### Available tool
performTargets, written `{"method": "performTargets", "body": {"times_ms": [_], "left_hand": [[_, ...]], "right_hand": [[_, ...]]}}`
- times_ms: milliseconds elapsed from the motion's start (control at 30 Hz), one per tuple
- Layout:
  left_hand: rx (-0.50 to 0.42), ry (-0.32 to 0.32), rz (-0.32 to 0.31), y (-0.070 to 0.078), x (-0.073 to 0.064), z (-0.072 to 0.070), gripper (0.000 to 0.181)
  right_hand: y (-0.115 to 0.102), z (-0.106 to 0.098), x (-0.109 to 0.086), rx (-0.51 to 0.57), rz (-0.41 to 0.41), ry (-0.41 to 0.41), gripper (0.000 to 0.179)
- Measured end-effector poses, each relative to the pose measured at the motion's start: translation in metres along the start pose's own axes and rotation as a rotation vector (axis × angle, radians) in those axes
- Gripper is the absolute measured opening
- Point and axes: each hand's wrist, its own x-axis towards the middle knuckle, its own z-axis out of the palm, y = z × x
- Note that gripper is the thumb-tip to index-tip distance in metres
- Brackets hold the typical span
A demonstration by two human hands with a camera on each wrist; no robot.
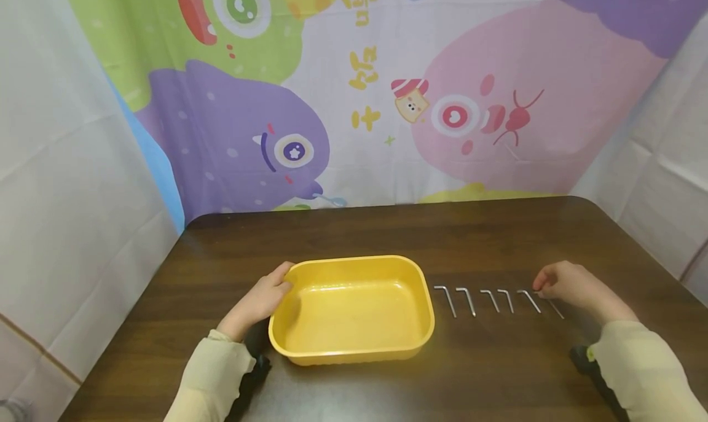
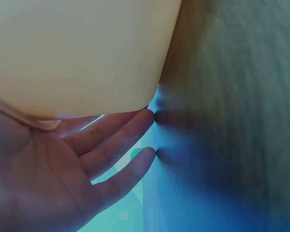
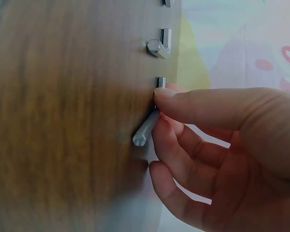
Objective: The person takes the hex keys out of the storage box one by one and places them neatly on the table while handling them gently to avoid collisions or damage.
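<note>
A yellow plastic basin [image 1: 351, 354] sits on the table, left of the hex keys. My left hand [image 1: 264, 299] holds its left rim, with the thumb over the edge. In the left wrist view, the other fingers [image 2: 118, 145] spread along the basin's outer wall [image 2: 87, 58], their tips down at the tabletop. To the right, several L-shaped silver hex keys [image 1: 466, 300] lie in a row. My right hand [image 1: 570, 287] pinches the rightmost hex key [image 3: 144, 131] near its bend between thumb and fingers. The neighbouring hex key [image 1: 530, 300] lies just left of these fingertips.
Beneath everything is a dark brown wooden table [image 1: 354, 234] with rounded far corners. A cartoon-printed cloth [image 1: 365, 152] hangs behind its far edge, and white curtains [image 1: 66, 164] stand at the sides.
</note>
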Motion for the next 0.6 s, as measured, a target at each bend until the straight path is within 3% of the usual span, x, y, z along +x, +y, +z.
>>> {"method": "performTargets", "body": {"times_ms": [467,600], "left_hand": [[-0.008,-0.005,-0.007,0.0013,-0.0006,0.0019,0.034],[0.001,0.014,0.023,0.0019,-0.0003,0.0025,0.039]], "right_hand": [[-0.0019,0.0,-0.0009,-0.02,-0.013,0.004,0.015],[-0.0027,-0.0017,-0.0031,-0.059,-0.008,0.018,0.021]]}}
